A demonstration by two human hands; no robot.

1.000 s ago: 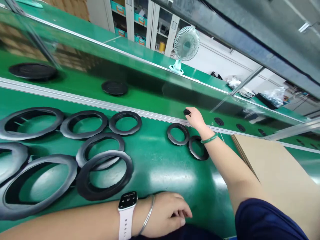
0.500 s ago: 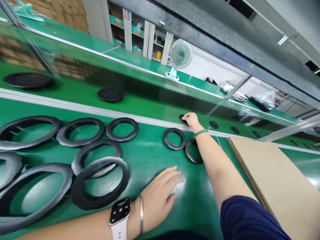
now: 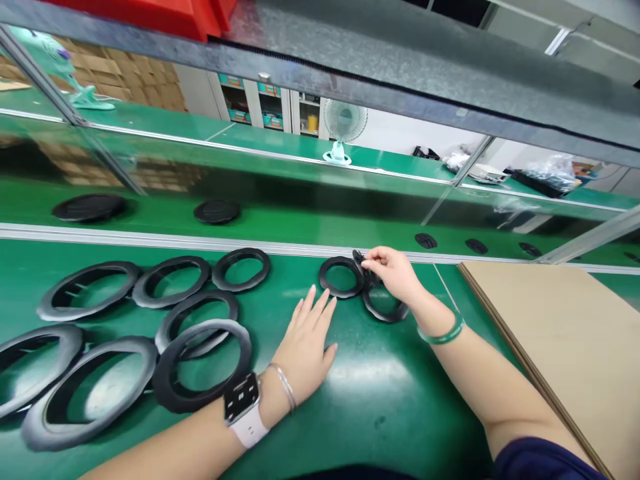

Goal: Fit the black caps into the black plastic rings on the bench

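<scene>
My right hand (image 3: 395,272), with a green bangle on the wrist, pinches a small black disc (image 3: 359,258) just above two small black rings (image 3: 341,277) lying on the green bench (image 3: 380,393). My left hand (image 3: 306,340), with a white watch and a silver bangle, lies flat and open on the bench a little left of those rings. It holds nothing. Several larger black rings (image 3: 203,363) lie spread out to the left.
Behind an aluminium rail runs a green conveyor belt (image 3: 300,223) carrying black discs (image 3: 217,211) of different sizes. A brown cardboard sheet (image 3: 565,333) lies at the right. A small fan (image 3: 344,127) stands on the far bench. A metal shelf hangs overhead.
My right hand has drawn back from the belt with the small black disc to just over the two small rings. My left hand slid forward and opened flat.
</scene>
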